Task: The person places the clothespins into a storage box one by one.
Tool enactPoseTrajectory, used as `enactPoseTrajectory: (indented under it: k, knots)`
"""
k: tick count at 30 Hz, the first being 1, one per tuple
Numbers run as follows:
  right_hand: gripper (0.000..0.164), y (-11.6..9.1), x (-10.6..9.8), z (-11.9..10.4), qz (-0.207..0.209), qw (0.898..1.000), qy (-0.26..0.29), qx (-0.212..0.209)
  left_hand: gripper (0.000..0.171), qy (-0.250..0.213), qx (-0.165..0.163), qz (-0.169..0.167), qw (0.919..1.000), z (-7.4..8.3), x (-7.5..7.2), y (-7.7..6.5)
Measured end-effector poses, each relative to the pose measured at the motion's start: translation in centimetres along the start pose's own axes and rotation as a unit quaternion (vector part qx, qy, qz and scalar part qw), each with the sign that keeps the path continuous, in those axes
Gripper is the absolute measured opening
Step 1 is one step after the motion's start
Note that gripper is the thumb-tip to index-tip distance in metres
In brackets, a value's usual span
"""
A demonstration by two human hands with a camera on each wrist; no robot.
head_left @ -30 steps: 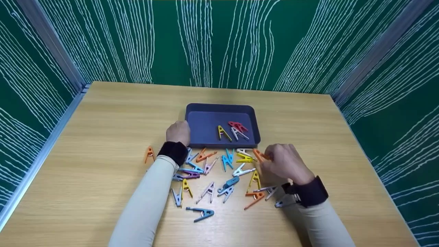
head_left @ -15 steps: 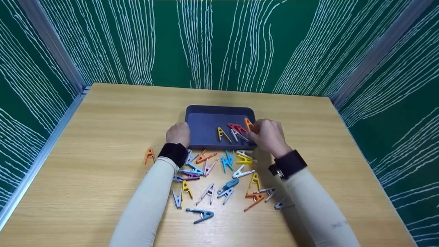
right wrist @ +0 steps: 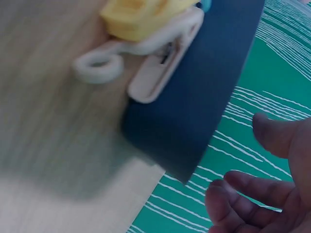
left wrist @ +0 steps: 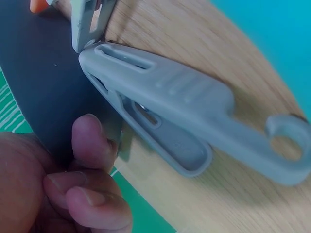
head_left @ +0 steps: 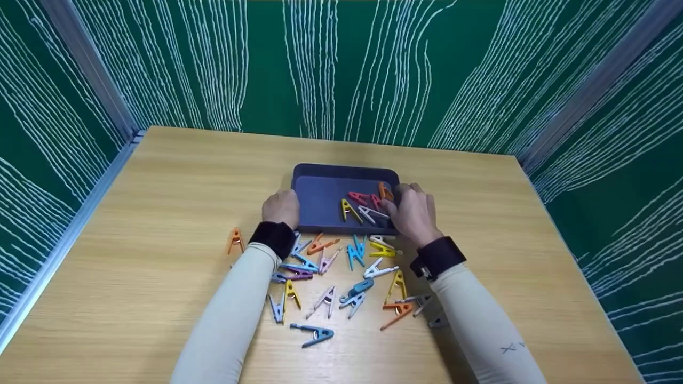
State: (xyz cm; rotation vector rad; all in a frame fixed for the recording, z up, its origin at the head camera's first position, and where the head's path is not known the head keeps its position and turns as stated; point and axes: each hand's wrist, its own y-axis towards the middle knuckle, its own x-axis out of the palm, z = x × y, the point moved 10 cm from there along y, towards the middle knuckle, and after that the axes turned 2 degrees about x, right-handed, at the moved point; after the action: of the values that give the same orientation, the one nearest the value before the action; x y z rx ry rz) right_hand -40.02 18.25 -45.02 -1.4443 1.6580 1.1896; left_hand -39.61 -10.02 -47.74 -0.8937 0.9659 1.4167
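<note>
In the head view, a dark tray (head_left: 320, 208) holds several plastic clips: a yellow clip (head_left: 349, 210), a white clip (head_left: 372, 215), red clips (head_left: 358, 197) and an orange clip (head_left: 384, 190). My left hand (head_left: 281, 209) is at the tray's left side; the left wrist view shows its curled fingers (left wrist: 92, 143) gripping the tray edge. Over the tray's right edge is my right hand (head_left: 413, 213), beside the orange clip. The right wrist view shows its thumb and fingers (right wrist: 252, 187) apart, with nothing between them.
Several colored clips lie scattered on the wooden table (head_left: 176, 213) before the tray, including a blue clip (head_left: 315, 335) near the front and an orange clip (head_left: 235, 241) left of my left forearm. Green walls with white lines stand behind and on both sides.
My right hand has carried the orange clip from the table's right side up and left into the tray, and let it go. The red clips have shifted apart. My left hand has stayed put.
</note>
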Motion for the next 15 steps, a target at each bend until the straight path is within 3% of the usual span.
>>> enactPoseTrajectory:
  k: [3, 15]
  knots:
    - [0.048, -0.2, 0.1, 1.0, -0.006, 1.0, -0.014, 0.005, 0.032, 0.007, 0.004, 0.0, 1.0, 0.2, -0.3, -0.1]
    - [0.021, -0.6, 2.8, 3.5, -0.113, 0.993, -0.017, 0.017, 0.033, 0.004, 0.002, -0.017, 0.9998, 0.2, 0.1, 0.0]
